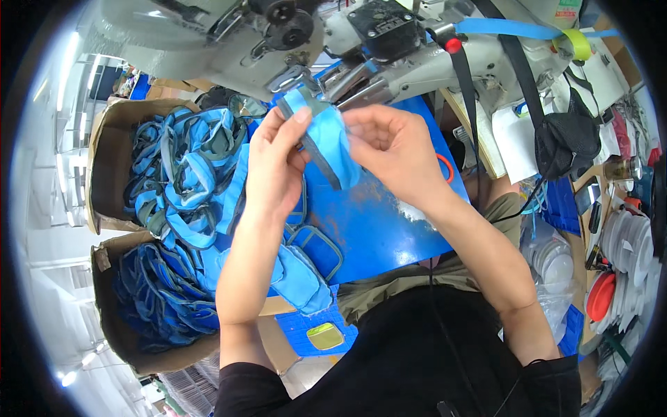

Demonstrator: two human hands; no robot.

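Observation:
Both of my hands hold one light blue fabric piece with grey binding (326, 142) just below the head of an industrial sewing machine (313, 42). My left hand (274, 163) pinches its upper left edge, thumb on top. Gripping the right side is my right hand (392, 149), its fingers curled onto the cloth. The piece hangs over the blue work surface (379, 219). More blue pieces with grey edging (306, 267) lie on the surface under my left forearm.
Two cardboard boxes at the left hold heaps of blue pieces, the upper box (104, 139) and the lower box (114, 320). A black bag (566, 142) hangs at the right beside papers. Stacked plates and small items (625, 257) sit at the far right.

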